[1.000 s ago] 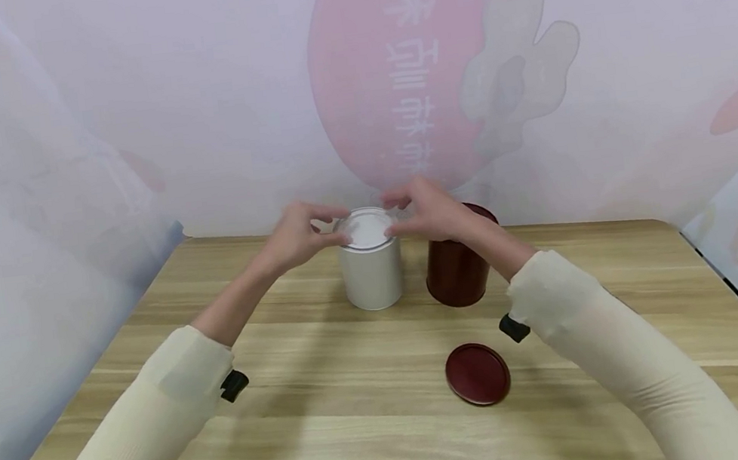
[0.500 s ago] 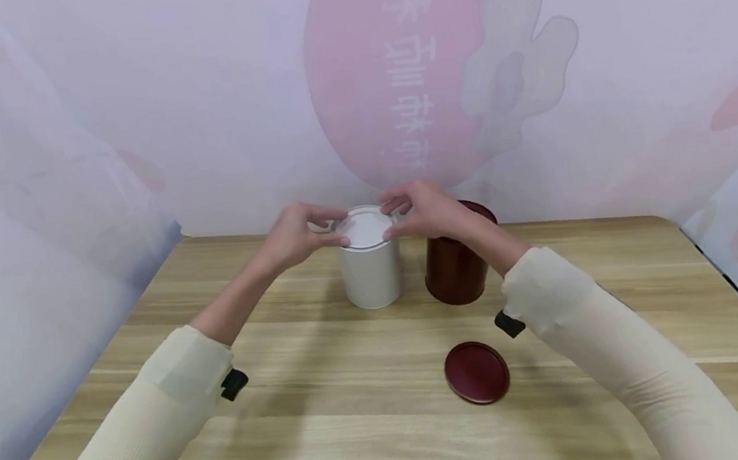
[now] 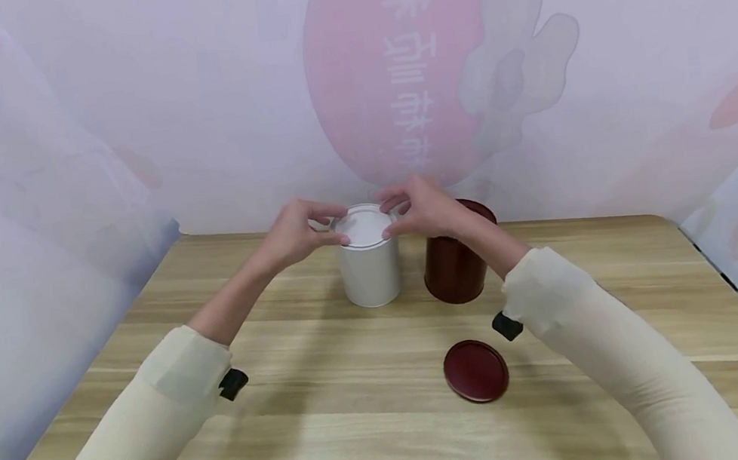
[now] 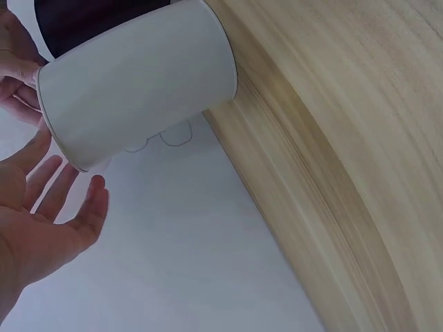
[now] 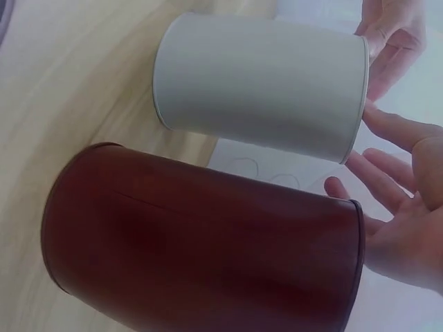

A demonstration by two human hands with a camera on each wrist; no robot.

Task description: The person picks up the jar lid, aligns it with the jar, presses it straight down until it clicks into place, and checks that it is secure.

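Observation:
A white can stands upright at the back middle of the wooden table, with its white lid on top. My left hand is at the lid's left rim and my right hand at its right rim, fingertips touching the edge. In the left wrist view my left hand shows a bare palm and nearly straight fingers beside the top of the white can. My right hand looks the same beside the white can.
A dark red can stands without a lid just right of the white one, partly behind my right wrist. Its dark red lid lies flat on the table nearer me. Pale printed sheets wall in the table's back and sides.
Both hands stay at the white lid and have barely moved. The lid looks to have settled a little lower onto the can.

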